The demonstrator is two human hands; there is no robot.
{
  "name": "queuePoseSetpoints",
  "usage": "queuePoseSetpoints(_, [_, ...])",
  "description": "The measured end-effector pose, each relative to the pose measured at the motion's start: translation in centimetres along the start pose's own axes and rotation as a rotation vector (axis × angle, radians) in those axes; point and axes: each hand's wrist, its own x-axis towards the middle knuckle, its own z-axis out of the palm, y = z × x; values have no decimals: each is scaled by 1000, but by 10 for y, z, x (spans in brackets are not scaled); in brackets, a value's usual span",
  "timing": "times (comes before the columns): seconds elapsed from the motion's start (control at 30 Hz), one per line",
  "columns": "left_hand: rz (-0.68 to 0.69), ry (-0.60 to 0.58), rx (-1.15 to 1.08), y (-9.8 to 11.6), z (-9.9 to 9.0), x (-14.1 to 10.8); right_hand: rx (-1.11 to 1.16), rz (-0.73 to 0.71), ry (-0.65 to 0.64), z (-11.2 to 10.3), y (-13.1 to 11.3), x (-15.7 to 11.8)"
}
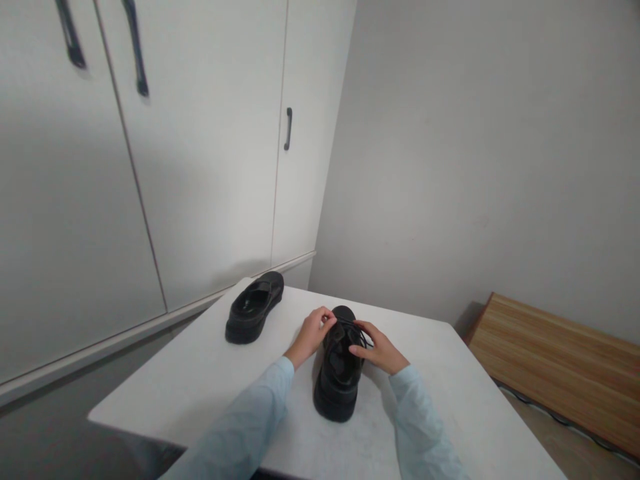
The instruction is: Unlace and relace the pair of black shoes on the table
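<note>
A black lace-up shoe [336, 393] stands on the white table [200, 393], its heel toward me and its toe pointing away. My left hand [314, 331] is at the left of the shoe's front, thumb and forefinger pinched together on a dark shoelace. On the other side, my right hand [379, 348] curves over the shoe's right edge, thumb and fingers apart, close to loose loops of black lace [365, 337]. Whether its fingers grip any lace is too small to make out. Another black shoe [255, 307] rests at the table's far left corner, apart from both hands.
White cabinet doors [210, 167] with dark handles rise behind the table on the left. A grey wall [475, 167] stands behind it. To the right, beyond the table's edge, is a low wood-grain board [555, 360] with a dark cable along its lower side.
</note>
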Motion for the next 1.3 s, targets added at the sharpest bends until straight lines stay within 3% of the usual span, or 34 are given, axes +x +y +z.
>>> queuePoseSetpoints(0.27, [-19, -53, -125, 13, -2, -4, 3, 9, -7, 0, -3, -1])
queuePoseSetpoints(0.4, [1, -36, -294, 18, -9, -3, -6, 69, -15, -2, -7, -1])
queuePoseSetpoints(0.57, [-70, -44, -494, 21, -15, 0, 0, 85, -23, -2, -7, -1])
queuePoseSetpoints(0.67, [-48, -36, -411, 20, -18, 0, 4, 85, -26, -2, -7, -2])
queuePoseSetpoints(0.77, [17, -37, -140, 16, -25, 0, 9, 89, -28, -2, -9, -2])
queuePoseSetpoints(0.9, [92, -122, 172, 8, -34, 0, 11, 94, -22, -3, -11, -2])
queuePoseSetpoints(1.03, [111, -172, 349, 5, -39, -1, 11, 85, -31, -3, -11, -2])
queuePoseSetpoints(1.13, [93, -130, 310, 7, -43, 0, 16, 80, -40, -4, -9, -2])
queuePoseSetpoints(1.3, [-63, -4, -34, 13, -53, 4, 17, 89, -33, -3, -6, -1])
